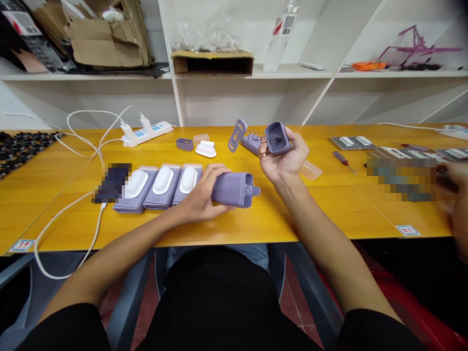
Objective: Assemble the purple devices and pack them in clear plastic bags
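Note:
My left hand (pixel 204 197) is wrapped round a purple ribbed case (pixel 230 189), which lies sideways above the table's front part with its open end and a small tab facing right. In my right hand (pixel 287 163) is a purple hollow cup (pixel 278 139), its mouth towards me. A thin coil spring (pixel 258 137) stretches leftward from the cup to a purple slotted plate (pixel 238 135). Behind these, another purple ribbed piece (pixel 250 145) is partly hidden by my right hand. Left of my left hand stand three purple cases (pixel 161 197) topped with white oval parts (pixel 163 180).
Behind lie a white part (pixel 205 149), a small purple ring (pixel 185 144) and a power strip (pixel 148 134) with white cables. A blurred-out phone-like object (pixel 111 183) is at left. At right are a screwdriver (pixel 344 162), a clear-pinkish piece (pixel 311 170) and another person's hand (pixel 458 190).

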Demonstrator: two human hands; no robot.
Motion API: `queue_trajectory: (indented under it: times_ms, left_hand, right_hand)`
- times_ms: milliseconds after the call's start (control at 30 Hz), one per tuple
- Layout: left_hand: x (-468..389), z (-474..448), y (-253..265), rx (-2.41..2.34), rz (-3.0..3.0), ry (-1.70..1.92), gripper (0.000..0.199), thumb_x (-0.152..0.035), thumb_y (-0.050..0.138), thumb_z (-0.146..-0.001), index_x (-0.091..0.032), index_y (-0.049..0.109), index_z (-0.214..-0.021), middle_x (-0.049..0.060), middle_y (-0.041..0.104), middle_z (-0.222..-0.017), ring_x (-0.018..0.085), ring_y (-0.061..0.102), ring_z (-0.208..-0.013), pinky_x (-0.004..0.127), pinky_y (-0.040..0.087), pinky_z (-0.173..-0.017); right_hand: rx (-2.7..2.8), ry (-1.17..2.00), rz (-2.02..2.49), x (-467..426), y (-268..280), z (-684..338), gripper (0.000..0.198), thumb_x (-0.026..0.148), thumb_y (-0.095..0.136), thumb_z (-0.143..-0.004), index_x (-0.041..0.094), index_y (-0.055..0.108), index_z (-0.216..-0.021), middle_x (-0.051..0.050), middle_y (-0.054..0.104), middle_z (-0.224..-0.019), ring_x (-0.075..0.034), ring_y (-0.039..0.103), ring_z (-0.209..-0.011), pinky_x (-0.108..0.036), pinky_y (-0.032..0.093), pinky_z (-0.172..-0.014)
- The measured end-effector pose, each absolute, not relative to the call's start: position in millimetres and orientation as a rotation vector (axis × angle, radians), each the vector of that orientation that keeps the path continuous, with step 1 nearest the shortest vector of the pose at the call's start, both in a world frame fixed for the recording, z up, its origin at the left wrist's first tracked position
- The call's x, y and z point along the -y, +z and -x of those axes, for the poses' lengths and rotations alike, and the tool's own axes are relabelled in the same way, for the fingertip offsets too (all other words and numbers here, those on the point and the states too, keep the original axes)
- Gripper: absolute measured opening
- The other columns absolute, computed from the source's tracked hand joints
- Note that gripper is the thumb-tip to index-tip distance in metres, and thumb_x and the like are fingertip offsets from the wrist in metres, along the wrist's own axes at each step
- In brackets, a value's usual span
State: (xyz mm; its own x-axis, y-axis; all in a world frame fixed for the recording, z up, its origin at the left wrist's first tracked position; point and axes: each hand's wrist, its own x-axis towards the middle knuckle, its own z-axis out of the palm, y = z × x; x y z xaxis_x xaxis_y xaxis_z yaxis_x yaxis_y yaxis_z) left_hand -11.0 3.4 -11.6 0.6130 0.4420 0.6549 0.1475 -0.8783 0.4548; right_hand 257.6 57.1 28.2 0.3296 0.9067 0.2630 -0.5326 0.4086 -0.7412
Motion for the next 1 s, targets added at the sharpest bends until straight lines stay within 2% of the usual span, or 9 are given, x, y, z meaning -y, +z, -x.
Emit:
queue_trajectory:
  times_ms: [200, 333, 533, 600, 733, 867, 1000]
  left_hand:
    - [-3.0, 8.5, -21.9, -0.443, -2.078, 1.196, 0.09, -0.035, 0.101, -0.09, -0.034, 0.039, -0.155, 0.018, 0.052, -0.16, 0.035, 0.063, -0.15, 0.051, 0.067, -0.112]
    - [-5.2, 7.8, -29.0, -0.511, -1.973, 1.246, 0.094, -0.037, 0.104, -0.085, -0.033, 0.041, -0.154, 0.017, 0.056, -0.158, 0.034, 0.066, -0.146, 0.053, 0.067, -0.114]
    - [-4.7, 7.8, -19.9, -0.7, -2.107, 1.432, 0.091, -0.044, 0.108, -0.077, -0.027, 0.052, -0.147, 0.014, 0.066, -0.142, 0.033, 0.072, -0.128, 0.051, 0.061, -0.11]
    - [-4.6, 8.1, -15.3, -0.75, -2.247, 1.528, 0.088, -0.044, 0.107, -0.078, -0.027, 0.053, -0.146, 0.014, 0.067, -0.138, 0.034, 0.071, -0.126, 0.052, 0.058, -0.111]
    - [-6.3, 9.8, -9.8, -0.793, -2.449, 1.696, 0.079, -0.035, 0.098, -0.084, -0.028, 0.053, -0.148, 0.015, 0.066, -0.142, 0.039, 0.066, -0.133, 0.058, 0.054, -0.117]
    - [-7.2, 15.2, -5.2, -0.947, -2.567, 1.782, 0.077, -0.03, 0.094, -0.087, -0.031, 0.054, -0.152, 0.016, 0.064, -0.146, 0.04, 0.063, -0.134, 0.064, 0.053, -0.117]
    - [-7.0, 20.9, -0.4, -1.079, -2.612, 1.832, 0.073, -0.027, 0.092, -0.088, -0.035, 0.058, -0.152, 0.016, 0.063, -0.15, 0.042, 0.06, -0.138, 0.07, 0.05, -0.121]
  right_hand:
    - [0.701, 0.993, 0.631, -54.8, 30.4, -257.9, 0.036, 0.065, 0.07, -0.088, 0.028, 0.069, -0.087, -0.004, 0.07, -0.077, -0.021, 0.069, -0.062, -0.034, 0.052, -0.049]
    - [0.779, 1.001, 0.618, -51.0, 32.1, -258.3, 0.042, 0.071, 0.073, -0.085, 0.029, 0.067, -0.085, -0.004, 0.071, -0.078, -0.023, 0.069, -0.065, -0.037, 0.052, -0.052]
    - [0.818, 1.054, 0.52, -40.3, 39.3, -255.6, 0.038, 0.063, 0.077, -0.08, 0.029, 0.062, -0.08, -0.003, 0.071, -0.073, -0.017, 0.056, -0.052, -0.033, 0.039, -0.046]
    - [0.848, 1.077, 0.532, -38.0, 40.8, -255.1, 0.039, 0.064, 0.077, -0.081, 0.029, 0.059, -0.081, -0.003, 0.072, -0.073, -0.016, 0.055, -0.051, -0.033, 0.039, -0.046]
    - [0.859, 1.069, 0.515, -37.3, 41.4, -254.8, 0.047, 0.068, 0.079, -0.081, 0.029, 0.052, -0.078, -0.003, 0.067, -0.068, -0.017, 0.054, -0.051, -0.034, 0.039, -0.045]
    - [0.831, 1.054, 0.51, -40.0, 38.8, -257.1, 0.041, 0.063, 0.08, -0.083, 0.029, 0.057, -0.084, -0.004, 0.07, -0.072, -0.02, 0.061, -0.056, -0.034, 0.043, -0.046]
    - [0.87, 1.079, 0.494, -44.8, 34.1, -260.3, 0.042, 0.064, 0.08, -0.083, 0.029, 0.059, -0.082, -0.002, 0.068, -0.071, -0.019, 0.062, -0.055, -0.032, 0.043, -0.042]
